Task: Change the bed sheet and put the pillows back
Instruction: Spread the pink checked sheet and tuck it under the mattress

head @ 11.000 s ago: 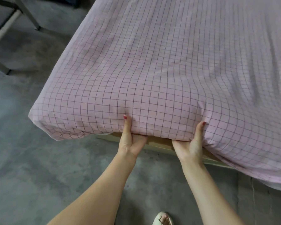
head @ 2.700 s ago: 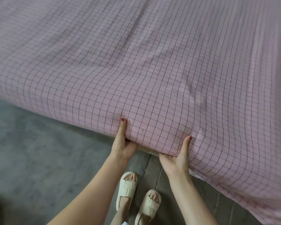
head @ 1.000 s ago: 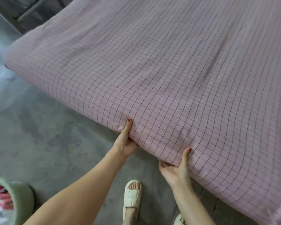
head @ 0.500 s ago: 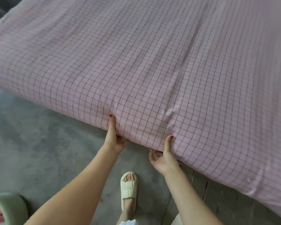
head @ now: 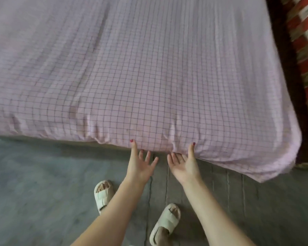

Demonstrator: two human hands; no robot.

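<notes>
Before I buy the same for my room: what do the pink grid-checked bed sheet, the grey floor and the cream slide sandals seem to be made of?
Pink grid-checked bed sheet: thin woven cloth, likely cotton or a blend; matte, creasing in fine folds at the edge. Grey floor: bare concrete or cement by its mottled, dull face with scored lines. Cream slide sandals: probably moulded foam or rubber; thick, smooth, seamless.

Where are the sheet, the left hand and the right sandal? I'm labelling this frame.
sheet (head: 149, 77), head view, on its flat top.
left hand (head: 139, 166), head view, on the back of the hand.
right sandal (head: 167, 222), head view, on its strap.
</notes>
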